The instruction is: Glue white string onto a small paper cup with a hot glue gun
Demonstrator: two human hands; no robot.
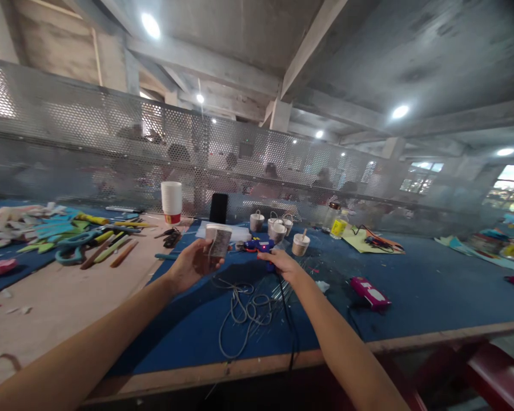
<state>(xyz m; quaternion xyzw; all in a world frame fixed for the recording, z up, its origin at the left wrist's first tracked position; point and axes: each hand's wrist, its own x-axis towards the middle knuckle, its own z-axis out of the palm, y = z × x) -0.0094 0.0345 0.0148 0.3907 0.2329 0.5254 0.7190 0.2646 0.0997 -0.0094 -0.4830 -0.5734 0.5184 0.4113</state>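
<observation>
My left hand [195, 262] is closed around a small grey-wrapped paper cup [217, 241], held a little above the blue table cover [411, 285]. My right hand [280, 261] grips a blue glue gun [259, 246], its nozzle pointing left toward the cup. A black cord [288, 319] runs from the gun down over the table's front edge. A loose coil of grey string [244, 311] lies on the cover below both hands.
Several small wrapped cups with handles [278, 228] stand behind the hands, with a stack of white cups [172, 201], a black phone [218, 208] and a yellow-labelled bottle [338, 226]. Coloured paper scraps and scissors [75, 245] lie left. A pink tool [369, 293] lies right. People sit behind a perforated metal screen [89, 142].
</observation>
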